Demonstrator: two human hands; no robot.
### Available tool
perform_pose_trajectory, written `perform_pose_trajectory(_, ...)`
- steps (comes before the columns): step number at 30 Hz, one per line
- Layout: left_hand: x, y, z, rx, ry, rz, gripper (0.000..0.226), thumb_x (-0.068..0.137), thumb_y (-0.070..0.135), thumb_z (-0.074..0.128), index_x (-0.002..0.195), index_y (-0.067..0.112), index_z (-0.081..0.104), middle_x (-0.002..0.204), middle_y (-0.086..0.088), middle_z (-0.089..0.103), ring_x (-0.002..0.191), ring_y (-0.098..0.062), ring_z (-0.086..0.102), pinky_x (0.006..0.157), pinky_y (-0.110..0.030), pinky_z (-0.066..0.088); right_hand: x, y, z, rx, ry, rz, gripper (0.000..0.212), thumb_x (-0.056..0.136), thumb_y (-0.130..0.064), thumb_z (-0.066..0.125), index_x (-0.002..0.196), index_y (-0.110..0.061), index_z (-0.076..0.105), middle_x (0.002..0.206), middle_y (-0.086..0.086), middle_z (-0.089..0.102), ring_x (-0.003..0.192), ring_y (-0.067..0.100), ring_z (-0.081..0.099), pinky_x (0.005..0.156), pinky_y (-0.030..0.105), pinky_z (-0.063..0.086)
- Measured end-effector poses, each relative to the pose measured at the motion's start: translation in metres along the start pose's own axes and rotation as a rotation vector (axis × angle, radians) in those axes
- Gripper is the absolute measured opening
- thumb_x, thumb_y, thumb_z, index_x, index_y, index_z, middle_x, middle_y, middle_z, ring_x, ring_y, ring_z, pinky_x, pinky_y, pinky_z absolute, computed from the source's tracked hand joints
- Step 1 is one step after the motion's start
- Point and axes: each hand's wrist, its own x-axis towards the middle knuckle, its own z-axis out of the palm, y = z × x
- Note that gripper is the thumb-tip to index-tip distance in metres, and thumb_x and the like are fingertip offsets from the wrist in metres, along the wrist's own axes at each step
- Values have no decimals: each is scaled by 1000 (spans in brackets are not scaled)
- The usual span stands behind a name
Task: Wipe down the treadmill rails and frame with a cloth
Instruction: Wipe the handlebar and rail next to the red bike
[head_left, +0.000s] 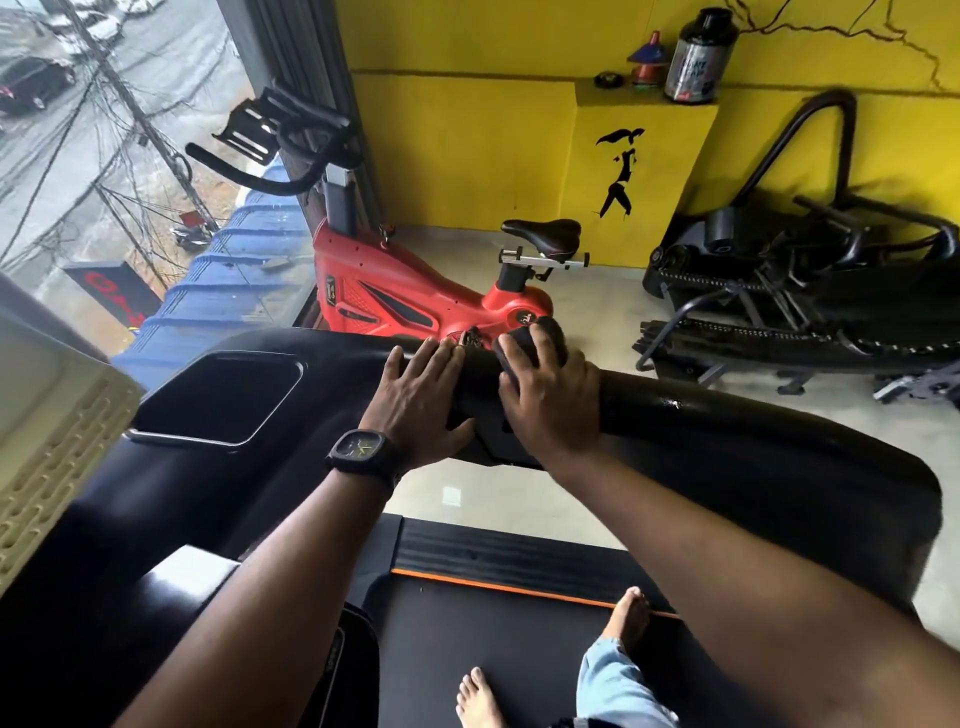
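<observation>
- Cloth (550, 335): a dark wad pressed on top of the treadmill rail (727, 415), near the rail's end at the console (171, 483).
- Right hand (550, 400): on the rail, fingers curled over the cloth and clamping it down.
- Left hand (415, 395): on the rail just beside the right, on the console side; fingers straight, palm flat, holding nothing.
- Step in hand, as judged: wiping the side rail.
- Next move, as judged: slide the cloth along the rail away from the console under steady pressure, with the left hand bracing.
- Beyond the rail: a red exercise bike (405, 291). Below the rail: the belt (493, 649).
</observation>
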Motion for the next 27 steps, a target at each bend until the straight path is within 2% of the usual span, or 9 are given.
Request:
perform_pose_trajectory(3,1,0,0,10,-11,17,97,73,63,43,153,8,33,160,-9,33,149,-29,26,117,-60,21,37,15,-8,50,-171,-52,52,96,-50,50,146,-34,51,146,6,55,116,41,59,91,47,48)
perform_pose_trajectory(6,0,1,1,-14,-15,39,95,74,61,44,154,11,32,160,-8,31,149,-28,24,118,-61,18,67,36,-15,124,-392,167,55,99,-53,43,152,-36,42,148,8,52,125,38,56,98,45,45)
perform_pose_trajectory(8,-1,1,2,-14,-9,55,94,75,61,43,154,11,32,160,-8,31,149,-28,25,118,-61,18,51,28,-15,75,-301,239,52,100,-47,46,150,-33,44,145,10,52,121,40,55,95,46,44)
perform_pose_trajectory(11,1,0,2,-22,2,65,94,75,62,41,153,10,32,161,-9,31,149,-28,25,118,-61,19,2,1,-9,-66,-75,152,53,95,-43,55,145,-27,51,146,13,53,113,44,57,87,49,45)
perform_pose_trajectory(14,1,0,3,-44,6,75,95,74,62,42,153,11,32,161,-8,31,149,-28,24,118,-62,18,1,11,-5,-50,-49,-14,56,92,-49,54,145,-30,52,146,9,53,116,44,56,85,48,47)
perform_pose_trajectory(16,1,-1,3,-46,10,82,93,75,61,45,153,11,33,161,-8,31,149,-28,24,118,-62,18,25,30,-11,6,-137,-57,54,95,-47,51,147,-31,50,145,6,55,115,42,58,86,46,47)
perform_pose_trajectory(19,0,0,3,-55,19,90,92,77,60,47,153,11,33,161,-8,31,149,-28,25,118,-62,18,45,45,-15,25,-254,103,53,98,-47,48,149,-33,45,142,6,55,115,41,59,90,45,45)
perform_pose_trajectory(23,0,-1,3,-55,25,102,91,77,60,45,153,11,33,161,-8,30,150,-28,24,118,-62,17,-4,16,-6,-92,-17,185,52,95,-44,50,146,-31,51,149,9,51,111,41,58,88,47,45)
perform_pose_trajectory(27,1,-2,5,-40,19,135,91,78,60,45,154,12,31,161,-7,30,150,-28,23,119,-62,18,-15,10,2,-56,27,75,52,97,-50,45,146,-32,53,152,10,49,115,42,55,89,51,46)
